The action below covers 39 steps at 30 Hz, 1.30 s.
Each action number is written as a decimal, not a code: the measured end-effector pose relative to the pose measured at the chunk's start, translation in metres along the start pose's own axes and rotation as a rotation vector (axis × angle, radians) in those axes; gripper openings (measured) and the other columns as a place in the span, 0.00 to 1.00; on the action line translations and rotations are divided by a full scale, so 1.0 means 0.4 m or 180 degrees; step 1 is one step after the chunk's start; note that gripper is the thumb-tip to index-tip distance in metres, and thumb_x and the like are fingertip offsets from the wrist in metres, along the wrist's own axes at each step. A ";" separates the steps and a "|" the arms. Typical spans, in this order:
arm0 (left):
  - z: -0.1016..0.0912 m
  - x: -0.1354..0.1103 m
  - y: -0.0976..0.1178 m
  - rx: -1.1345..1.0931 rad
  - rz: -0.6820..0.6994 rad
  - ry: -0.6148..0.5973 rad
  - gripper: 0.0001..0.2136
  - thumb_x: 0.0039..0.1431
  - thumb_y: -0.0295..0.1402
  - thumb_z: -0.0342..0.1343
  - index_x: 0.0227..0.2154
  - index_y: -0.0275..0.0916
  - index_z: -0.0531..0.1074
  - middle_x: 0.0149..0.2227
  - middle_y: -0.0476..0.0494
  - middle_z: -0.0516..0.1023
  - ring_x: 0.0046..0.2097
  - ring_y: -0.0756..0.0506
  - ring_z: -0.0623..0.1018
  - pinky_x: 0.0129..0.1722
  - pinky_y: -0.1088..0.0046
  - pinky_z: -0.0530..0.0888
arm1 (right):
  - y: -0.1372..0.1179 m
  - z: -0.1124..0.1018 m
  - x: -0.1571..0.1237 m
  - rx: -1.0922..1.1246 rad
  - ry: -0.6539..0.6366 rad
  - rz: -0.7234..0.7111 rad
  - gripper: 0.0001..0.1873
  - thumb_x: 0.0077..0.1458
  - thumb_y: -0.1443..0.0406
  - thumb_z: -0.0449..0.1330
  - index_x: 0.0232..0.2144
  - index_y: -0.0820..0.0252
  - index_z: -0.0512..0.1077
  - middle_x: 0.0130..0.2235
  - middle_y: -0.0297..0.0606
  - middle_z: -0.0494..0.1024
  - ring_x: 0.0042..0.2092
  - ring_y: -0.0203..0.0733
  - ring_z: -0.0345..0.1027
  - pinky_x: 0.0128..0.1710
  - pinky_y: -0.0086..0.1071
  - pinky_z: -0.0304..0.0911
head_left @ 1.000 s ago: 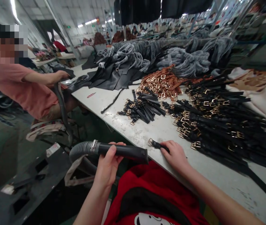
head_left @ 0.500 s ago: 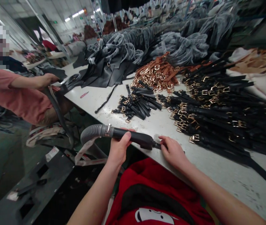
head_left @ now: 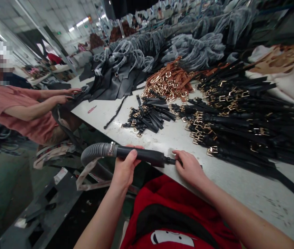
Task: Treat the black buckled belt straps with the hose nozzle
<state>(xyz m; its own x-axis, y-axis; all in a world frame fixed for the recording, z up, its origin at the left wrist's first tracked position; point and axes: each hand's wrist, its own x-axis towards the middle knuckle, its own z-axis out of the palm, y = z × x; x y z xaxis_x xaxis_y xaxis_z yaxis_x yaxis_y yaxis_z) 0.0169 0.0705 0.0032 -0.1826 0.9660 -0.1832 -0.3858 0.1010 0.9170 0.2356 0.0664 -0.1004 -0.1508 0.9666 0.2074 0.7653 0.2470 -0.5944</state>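
My left hand is wrapped round the black handle of a hot-air-type tool, thumb on top. A grey corrugated hose, fixed by a metal clamp, curves off its left end. Over the table's front edge, my right hand has its fingers closed on a thin black strap, whose end meets the tool's right-hand tip. Most of that strap is hidden under the right hand. Beyond my hands lies a small pile of black buckled straps.
Brown buckled straps and a large heap of black buckled straps cover the table's back and right. Plastic-wrapped coils lie behind. A co-worker sits at left. A dark metal box stands below left.
My left hand and the tool have shifted slightly left, widening the gap to my right hand. The co-worker's hands have moved forward over the table. The whole view has shifted a little.
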 end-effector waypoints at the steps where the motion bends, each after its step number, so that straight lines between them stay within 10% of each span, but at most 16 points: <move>1: 0.014 -0.008 -0.008 0.0017 0.0016 -0.0041 0.15 0.43 0.37 0.67 0.34 0.40 0.70 0.34 0.45 0.80 0.40 0.42 0.79 0.41 0.63 0.74 | 0.003 0.003 -0.001 -0.0014 -0.0006 -0.0010 0.19 0.52 0.70 0.49 0.46 0.62 0.68 0.37 0.42 0.75 0.40 0.44 0.67 0.43 0.38 0.60; 6: 0.068 -0.007 -0.046 0.0202 -0.0123 -0.0330 0.15 0.41 0.37 0.67 0.32 0.38 0.71 0.34 0.43 0.80 0.39 0.42 0.78 0.40 0.63 0.74 | 0.011 0.008 -0.005 -0.0105 0.0118 0.0048 0.22 0.51 0.72 0.48 0.49 0.63 0.68 0.43 0.44 0.75 0.45 0.45 0.67 0.46 0.38 0.60; 16: -0.023 0.011 -0.011 0.0029 -0.0078 0.0098 0.17 0.42 0.38 0.67 0.34 0.38 0.69 0.34 0.44 0.80 0.39 0.43 0.79 0.40 0.64 0.74 | -0.030 -0.019 0.015 -0.0593 -0.0485 -0.0375 0.19 0.55 0.57 0.58 0.49 0.51 0.72 0.40 0.40 0.73 0.40 0.43 0.64 0.39 0.35 0.53; 30: -0.030 0.013 -0.017 -0.0048 -0.0107 0.0149 0.16 0.43 0.37 0.67 0.34 0.38 0.70 0.35 0.44 0.80 0.39 0.43 0.79 0.39 0.64 0.74 | -0.021 -0.019 -0.007 -0.0199 -0.0123 -0.0343 0.12 0.53 0.64 0.54 0.40 0.61 0.69 0.37 0.41 0.73 0.40 0.44 0.64 0.42 0.36 0.55; 39: 0.052 -0.018 -0.031 0.0437 0.0065 -0.0345 0.14 0.42 0.36 0.67 0.31 0.39 0.71 0.34 0.44 0.80 0.39 0.42 0.78 0.44 0.62 0.72 | 0.005 -0.015 -0.017 -0.0424 -0.0199 -0.0182 0.09 0.56 0.68 0.51 0.36 0.60 0.71 0.36 0.42 0.72 0.39 0.44 0.63 0.39 0.35 0.53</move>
<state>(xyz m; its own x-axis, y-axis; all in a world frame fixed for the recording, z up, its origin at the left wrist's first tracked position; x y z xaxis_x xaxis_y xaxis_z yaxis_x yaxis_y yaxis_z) 0.0420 0.0671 0.0006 -0.0875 0.9874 -0.1316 -0.2546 0.1056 0.9613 0.2418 0.0597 -0.0982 -0.2320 0.9546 0.1868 0.8299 0.2944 -0.4739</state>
